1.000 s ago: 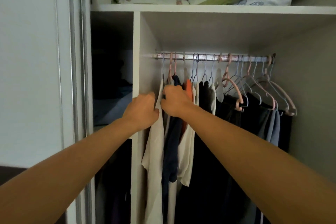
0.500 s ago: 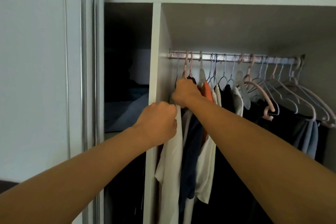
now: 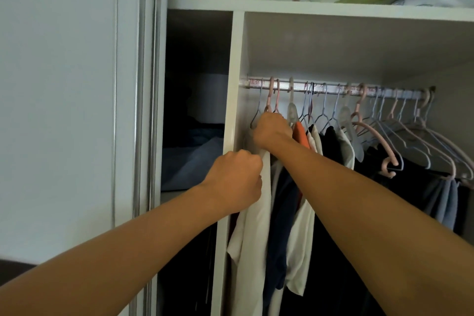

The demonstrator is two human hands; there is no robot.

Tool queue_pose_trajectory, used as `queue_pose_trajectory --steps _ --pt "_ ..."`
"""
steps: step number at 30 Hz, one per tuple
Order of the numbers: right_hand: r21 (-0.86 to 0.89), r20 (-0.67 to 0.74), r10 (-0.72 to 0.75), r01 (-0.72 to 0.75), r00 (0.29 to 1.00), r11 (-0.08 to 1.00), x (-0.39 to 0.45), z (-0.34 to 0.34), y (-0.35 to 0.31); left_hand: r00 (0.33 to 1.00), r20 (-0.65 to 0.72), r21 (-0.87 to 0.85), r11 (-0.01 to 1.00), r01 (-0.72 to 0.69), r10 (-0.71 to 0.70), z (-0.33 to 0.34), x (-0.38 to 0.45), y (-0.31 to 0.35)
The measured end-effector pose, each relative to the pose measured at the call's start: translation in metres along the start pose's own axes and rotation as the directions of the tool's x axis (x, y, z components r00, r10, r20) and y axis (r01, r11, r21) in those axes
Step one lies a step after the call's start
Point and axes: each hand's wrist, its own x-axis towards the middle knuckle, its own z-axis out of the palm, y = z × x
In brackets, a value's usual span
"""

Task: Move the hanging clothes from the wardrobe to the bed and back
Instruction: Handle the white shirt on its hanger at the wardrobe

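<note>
Cream shirt (image 3: 252,238), navy top (image 3: 278,226), orange garment (image 3: 302,136), pink hangers (image 3: 384,146).

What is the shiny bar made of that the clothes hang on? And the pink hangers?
The rail looks like metal, probably aluminium or steel: silvery with a bright, smooth sheen. The pink hangers look like plastic or plastic-coated wire: matte, evenly coloured, one with a ribbed arm. I can't tell which for sure.
</note>
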Motion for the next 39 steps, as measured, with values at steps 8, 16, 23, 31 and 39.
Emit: queue_pose_trajectory --steps 8,16,23,31,39 --pt "0.016 -0.059 -0.049 0.051 0.997 0.999 0.001 -0.036 0.019 0.998 -0.013 -0.055 0.997 0.054 -0.055 0.002 0.003 0.002" --pt "0.018 -0.083 -0.036 0.038 0.996 0.999 0.004 -0.062 0.032 0.992 0.008 -0.204 0.971 0.124 -0.125 -0.007 0.01 0.007" --pt "0.017 -0.052 -0.082 0.083 0.995 0.996 0.005 -0.075 0.033 0.989 0.011 -0.232 0.962 0.143 -0.144 -0.008 0.01 0.008" --pt "0.032 -0.055 -0.117 0.119 0.992 0.992 -0.001 -0.073 0.036 0.98 -0.018 -0.231 0.955 0.188 -0.198 -0.001 0.007 0.01" --pt "0.031 -0.087 -0.146 0.15 0.985 0.988 -0.031 -0.074 0.082 0.965 -0.022 -0.271 0.931 0.244 -0.26 0.001 0.021 0.015"
